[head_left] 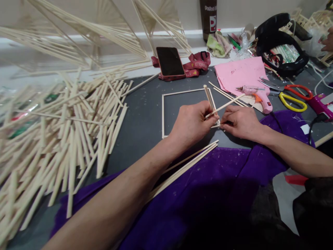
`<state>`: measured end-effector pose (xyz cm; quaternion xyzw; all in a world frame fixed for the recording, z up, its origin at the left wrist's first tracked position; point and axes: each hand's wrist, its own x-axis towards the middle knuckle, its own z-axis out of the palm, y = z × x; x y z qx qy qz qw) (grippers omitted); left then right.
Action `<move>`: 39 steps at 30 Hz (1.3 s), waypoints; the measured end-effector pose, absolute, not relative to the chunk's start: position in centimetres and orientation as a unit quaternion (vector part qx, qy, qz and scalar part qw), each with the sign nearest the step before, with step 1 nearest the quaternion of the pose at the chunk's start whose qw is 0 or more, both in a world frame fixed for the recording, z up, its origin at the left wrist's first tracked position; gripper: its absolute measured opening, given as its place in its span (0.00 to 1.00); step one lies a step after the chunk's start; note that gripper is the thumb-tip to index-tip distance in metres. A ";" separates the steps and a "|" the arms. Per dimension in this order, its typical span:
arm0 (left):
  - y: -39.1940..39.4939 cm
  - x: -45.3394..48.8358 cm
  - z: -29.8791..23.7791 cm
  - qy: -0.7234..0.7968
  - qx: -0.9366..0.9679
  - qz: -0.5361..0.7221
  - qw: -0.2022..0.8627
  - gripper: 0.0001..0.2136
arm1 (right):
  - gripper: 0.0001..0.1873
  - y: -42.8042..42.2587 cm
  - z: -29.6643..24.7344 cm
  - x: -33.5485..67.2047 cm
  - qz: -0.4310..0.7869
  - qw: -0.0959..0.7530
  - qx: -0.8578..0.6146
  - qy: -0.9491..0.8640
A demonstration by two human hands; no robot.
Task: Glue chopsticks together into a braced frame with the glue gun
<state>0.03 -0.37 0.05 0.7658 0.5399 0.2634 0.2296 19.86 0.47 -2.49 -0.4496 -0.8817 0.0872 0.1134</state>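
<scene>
Head view: glue gun (pixel 263 98), scissors (pixel 282 89) near right hand (pixel 240 119).

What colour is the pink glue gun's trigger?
The trigger is orange, shown in the head view.

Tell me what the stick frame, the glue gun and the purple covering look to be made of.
Stick frame: probably bare wood, pale and matte with no visible coating.
Glue gun: likely smooth, hard plastic, judging by its rigid, molded pink body.
Purple covering: seemingly soft, dull fabric, since it drapes in loose folds; fiber unclear.
</scene>
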 end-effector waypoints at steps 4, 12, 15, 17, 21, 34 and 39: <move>-0.3 -0.1 -0.1 0.532 0.770 0.268 0.230 0.04 | 0.11 0.5 -2.5 19.6 0.087 0.111 -0.450 -0.882; -0.5 -0.1 -0.3 0.525 0.769 0.280 0.235 0.05 | 0.11 0.7 -3.2 19.4 0.067 0.114 -0.448 -0.884; -0.5 -0.1 -0.1 0.527 0.768 0.274 0.241 0.06 | 0.13 0.7 -3.4 19.4 0.054 0.116 -0.446 -0.886; -0.5 -0.1 0.1 0.522 0.772 0.267 0.245 0.06 | 0.14 0.7 -3.6 19.4 0.047 0.122 -0.443 -0.887; -0.6 -0.1 0.3 0.523 0.775 0.254 0.246 0.07 | 0.14 0.8 -3.8 19.4 0.044 0.133 -0.437 -0.888; -0.5 0.0 0.0 0.519 0.756 0.288 0.276 0.06 | 0.15 1.3 -4.6 19.3 0.059 0.146 -0.397 -0.904; -0.3 0.0 -0.2 0.522 0.751 0.293 0.277 0.05 | 0.15 1.4 -4.4 19.3 0.065 0.145 -0.391 -0.907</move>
